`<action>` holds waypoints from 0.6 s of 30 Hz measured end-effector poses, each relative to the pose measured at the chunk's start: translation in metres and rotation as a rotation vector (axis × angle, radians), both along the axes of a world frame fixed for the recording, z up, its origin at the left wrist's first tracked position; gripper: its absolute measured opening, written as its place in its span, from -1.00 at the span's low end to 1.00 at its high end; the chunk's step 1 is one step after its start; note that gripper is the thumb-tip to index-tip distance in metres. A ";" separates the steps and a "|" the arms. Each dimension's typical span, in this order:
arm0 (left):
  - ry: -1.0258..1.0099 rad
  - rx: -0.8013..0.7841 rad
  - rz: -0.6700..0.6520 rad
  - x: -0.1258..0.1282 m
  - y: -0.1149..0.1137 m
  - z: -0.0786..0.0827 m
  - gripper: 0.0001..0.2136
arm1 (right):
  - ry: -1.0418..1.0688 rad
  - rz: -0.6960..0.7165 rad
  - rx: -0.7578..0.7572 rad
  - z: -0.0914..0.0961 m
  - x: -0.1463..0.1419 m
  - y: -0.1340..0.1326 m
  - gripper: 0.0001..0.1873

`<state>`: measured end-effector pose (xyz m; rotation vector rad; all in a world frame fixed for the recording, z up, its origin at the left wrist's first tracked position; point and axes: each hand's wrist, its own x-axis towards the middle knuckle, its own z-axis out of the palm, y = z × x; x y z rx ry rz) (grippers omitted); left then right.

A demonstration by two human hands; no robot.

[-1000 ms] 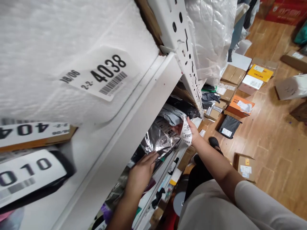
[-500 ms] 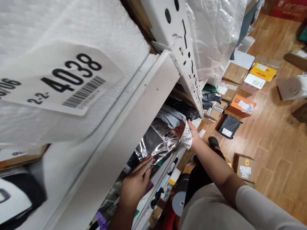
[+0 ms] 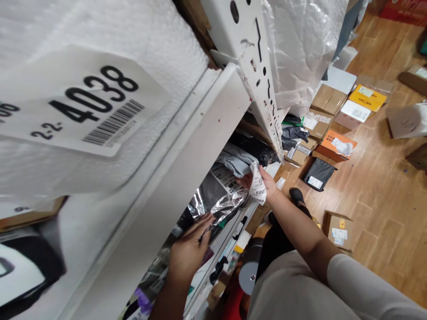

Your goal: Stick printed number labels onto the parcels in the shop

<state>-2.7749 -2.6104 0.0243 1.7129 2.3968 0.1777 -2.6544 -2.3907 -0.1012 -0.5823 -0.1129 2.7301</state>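
Observation:
My left hand [image 3: 191,246] lies with fingers stretched out on a crinkled silver foil parcel [image 3: 216,200] on a lower shelf. My right hand [image 3: 263,184] is closed on a strip of white printed labels [image 3: 257,189] numbered 6007 and 6008, and its fingers touch a grey poly mailer [image 3: 236,160] just above the silver parcel. A black bag [image 3: 256,149] lies behind the grey mailer. Close to the camera, a white foam package carries a label reading 4038 [image 3: 90,104].
The white metal shelf edge [image 3: 187,155] and a perforated upright [image 3: 256,66] run across the view. Cardboard boxes [image 3: 328,100], an orange box [image 3: 335,144] and a black mailer [image 3: 318,173] lie on the wooden floor at right. A large clear plastic bag [image 3: 300,44] hangs above.
The view has shifted closer to the 4038 label. My left hand slid slightly down along the silver parcel; my right hand stays at the grey mailer with the label strip.

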 end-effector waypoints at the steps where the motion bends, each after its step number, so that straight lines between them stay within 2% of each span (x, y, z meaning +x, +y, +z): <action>1: 0.005 -0.002 -0.002 0.001 0.001 0.000 -0.64 | -0.010 0.074 0.096 -0.001 0.003 0.000 -0.59; 4: 0.023 -0.054 0.000 0.004 0.008 0.003 -0.62 | -0.039 0.313 0.406 0.005 0.017 -0.003 -0.58; 7: -0.009 -0.120 0.012 0.005 0.022 0.015 -0.61 | -0.063 0.365 0.581 0.018 0.028 -0.007 -0.56; 11: -0.316 -0.189 0.041 0.003 0.047 0.036 -0.58 | -0.084 0.353 0.646 0.036 0.032 -0.013 -0.46; 15: -0.657 -0.201 0.343 0.003 0.065 0.045 -0.42 | -0.133 0.352 0.657 0.043 0.029 -0.019 -0.39; 18: -0.742 -0.151 0.442 0.002 0.071 0.042 -0.34 | -0.162 0.355 0.683 0.045 0.025 -0.027 -0.35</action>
